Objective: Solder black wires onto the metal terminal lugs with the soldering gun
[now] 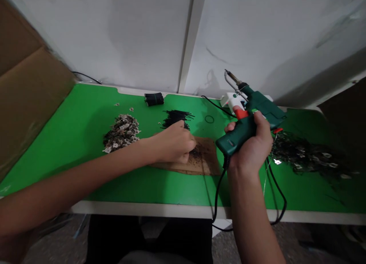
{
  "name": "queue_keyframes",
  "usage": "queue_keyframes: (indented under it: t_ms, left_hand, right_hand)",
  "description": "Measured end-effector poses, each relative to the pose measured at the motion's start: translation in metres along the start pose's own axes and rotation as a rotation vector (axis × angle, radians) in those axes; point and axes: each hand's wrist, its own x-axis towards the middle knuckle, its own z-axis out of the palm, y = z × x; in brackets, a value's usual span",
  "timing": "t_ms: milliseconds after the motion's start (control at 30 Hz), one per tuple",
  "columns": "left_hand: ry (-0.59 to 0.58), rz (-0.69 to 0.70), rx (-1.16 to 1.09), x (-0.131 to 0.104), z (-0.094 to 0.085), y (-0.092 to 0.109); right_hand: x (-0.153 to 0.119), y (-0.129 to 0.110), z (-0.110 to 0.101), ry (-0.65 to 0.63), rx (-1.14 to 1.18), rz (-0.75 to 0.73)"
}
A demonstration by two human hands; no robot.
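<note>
My right hand [251, 142] is wrapped round the handle of a green soldering gun [264, 107] with a red trigger, its metal tip pointing up and left. My left hand [177, 144] is closed over a brown, dark-speckled board [206, 157]; what its fingers hold, if anything, is hidden. Just behind that hand lie loose black wires [177, 117]. A heap of small pale metal parts [122, 132] sits to the left. On the right is a tangled pile of dark wires with pale parts [309, 153].
A tied black wire bundle [154, 99] lies at the back of the green table [131, 187]. Behind the soldering gun is a white power strip [233, 100]. A black cable [281, 193] loops over the front edge. Cardboard [31, 81] stands at the left.
</note>
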Motion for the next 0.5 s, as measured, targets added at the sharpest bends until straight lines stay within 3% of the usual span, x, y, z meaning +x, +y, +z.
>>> queue_keyframes:
  t_ms: [333, 433, 500]
  left_hand:
    - [0.039, -0.1, -0.211, -0.042, 0.002, 0.002]
    - [0.094, -0.268, -0.347, -0.058, -0.017, -0.013]
    - [0.202, -0.436, -0.378, -0.075, -0.032, -0.03]
  right_hand:
    - [0.0, 0.002, 0.0, -0.028, 0.008, 0.013]
    - [0.0, 0.001, 0.001, -0.023, -0.017, 0.013]
    - [0.001, -0.001, 0.003, -0.006, -0.036, 0.025]
